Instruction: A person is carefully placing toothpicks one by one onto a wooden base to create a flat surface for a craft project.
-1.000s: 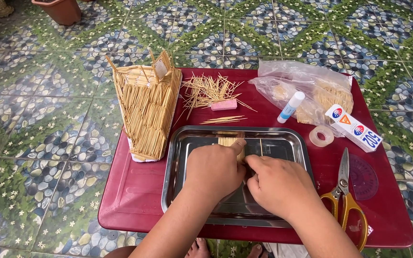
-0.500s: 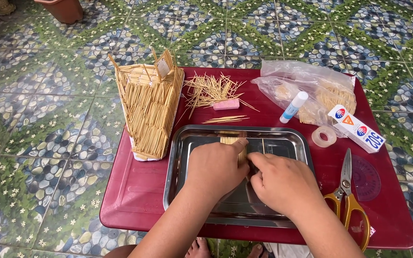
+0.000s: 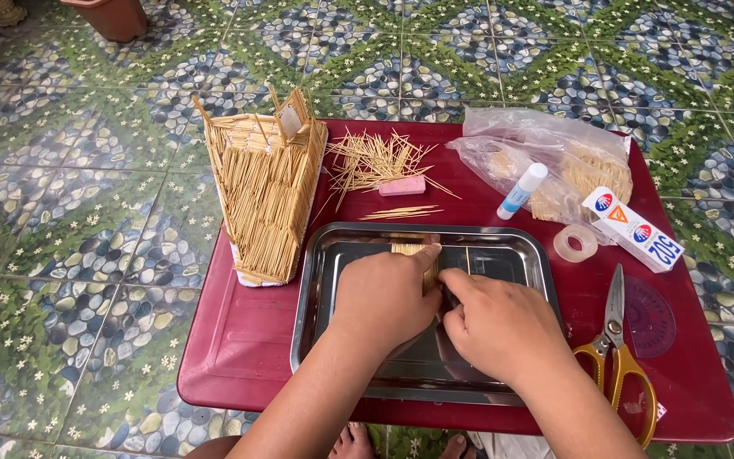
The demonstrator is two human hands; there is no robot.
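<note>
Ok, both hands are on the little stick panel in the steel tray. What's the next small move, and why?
Probably nudge the loose stick against the stick panel. It lies apart on the steel tray, just beyond the right hand, while the left hand pins the panel flat.

One steel tray (image 3: pixel 324 280), one stick house (image 3: pixel 265 200), one pink eraser (image 3: pixel 403 186), one glue stick (image 3: pixel 522 189). One tape roll (image 3: pixel 576 243), one pair of scissors (image 3: pixel 618 340), one small box (image 3: pixel 632 229), two plastic bags (image 3: pixel 545 149). Two hands work: the left hand (image 3: pixel 384 297) and the right hand (image 3: pixel 499 323).

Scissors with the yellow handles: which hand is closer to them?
Right. The right hand works over the metal tray, just left of the scissors but apart from them. The left hand lies farther left, beyond the right hand.
</note>
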